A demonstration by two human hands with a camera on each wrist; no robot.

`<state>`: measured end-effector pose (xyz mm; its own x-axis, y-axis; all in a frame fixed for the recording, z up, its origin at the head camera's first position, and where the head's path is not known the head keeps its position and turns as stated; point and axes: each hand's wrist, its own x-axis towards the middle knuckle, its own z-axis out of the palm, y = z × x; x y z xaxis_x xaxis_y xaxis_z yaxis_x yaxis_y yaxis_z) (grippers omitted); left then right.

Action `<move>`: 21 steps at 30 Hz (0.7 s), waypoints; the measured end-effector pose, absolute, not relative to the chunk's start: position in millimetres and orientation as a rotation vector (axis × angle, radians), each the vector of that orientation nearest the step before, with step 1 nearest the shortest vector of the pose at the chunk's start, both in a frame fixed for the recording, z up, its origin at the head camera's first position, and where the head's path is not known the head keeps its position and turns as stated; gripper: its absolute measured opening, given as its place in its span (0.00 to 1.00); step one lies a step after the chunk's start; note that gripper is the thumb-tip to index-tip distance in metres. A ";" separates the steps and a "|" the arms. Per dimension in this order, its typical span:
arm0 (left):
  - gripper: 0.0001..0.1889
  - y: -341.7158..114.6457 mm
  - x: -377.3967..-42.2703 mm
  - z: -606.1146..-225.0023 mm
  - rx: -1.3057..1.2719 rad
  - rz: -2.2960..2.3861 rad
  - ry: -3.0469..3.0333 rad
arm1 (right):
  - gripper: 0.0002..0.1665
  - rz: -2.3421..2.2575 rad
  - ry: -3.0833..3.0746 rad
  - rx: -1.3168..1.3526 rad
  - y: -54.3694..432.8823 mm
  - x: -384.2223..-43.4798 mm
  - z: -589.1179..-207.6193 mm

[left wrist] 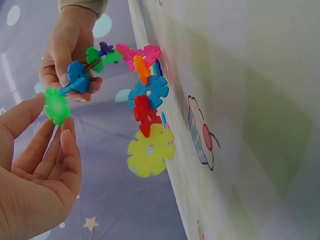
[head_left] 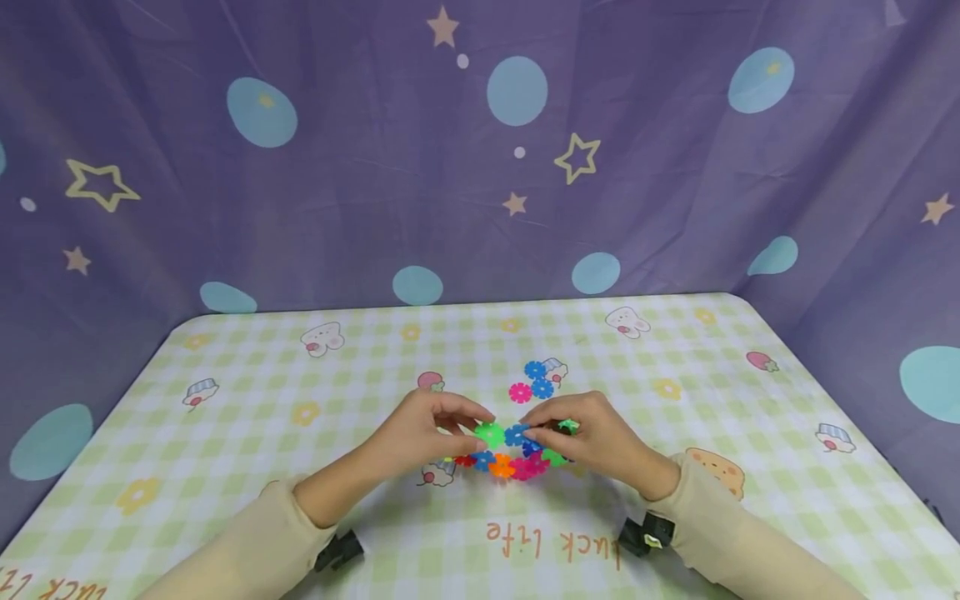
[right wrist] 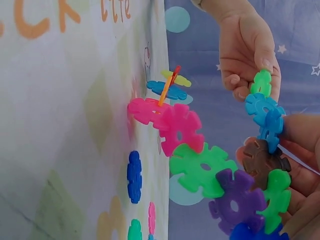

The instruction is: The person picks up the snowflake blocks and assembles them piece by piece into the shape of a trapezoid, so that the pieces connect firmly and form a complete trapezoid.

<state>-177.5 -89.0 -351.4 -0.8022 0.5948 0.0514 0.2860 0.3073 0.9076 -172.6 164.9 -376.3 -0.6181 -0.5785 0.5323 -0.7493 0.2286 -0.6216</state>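
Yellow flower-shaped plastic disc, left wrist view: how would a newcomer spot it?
Find the green-and-white checked tabletop. By its left edge curves a chain of multicoloured plastic flower discs. The yellow disc sits lowest, below a red flower disc, and alone is yellow.

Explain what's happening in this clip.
A person's left hand pinches a bright green flower-shaped plastic disc, while the right hand holds a blue flower-shaped plastic disc at its edge; whether those two are fully joined is hard to tell. The blue disc belongs to a multicoloured chain of linked discs that curves round to a yellow disc at its end. Beyond the hands, two blue discs and a pink disc lie on the green-and-white checked cloth.
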 end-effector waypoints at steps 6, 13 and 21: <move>0.14 -86.5 -182.2 -354.2 0.815 1.488 2.270 | 0.06 1.352 -2.306 1.264 163.6 -171.2 -376.3; 0.17 -87.5 -188.6 -358.0 0.874 1.430 2.235 | 0.07 1.396 -2.285 1.259 162.3 -170.2 -375.6; 0.18 -83.9 -190.4 -360.2 0.881 1.404 2.200 | 0.07 1.470 -2.318 1.199 163.0 -169.5 -376.8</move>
<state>-190.4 -83.9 -360.2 -0.7288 0.6846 0.0124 0.2994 0.3024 0.9049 -169.5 163.0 -376.8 -0.6704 -0.5446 0.5040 -0.6880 0.2019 -0.6970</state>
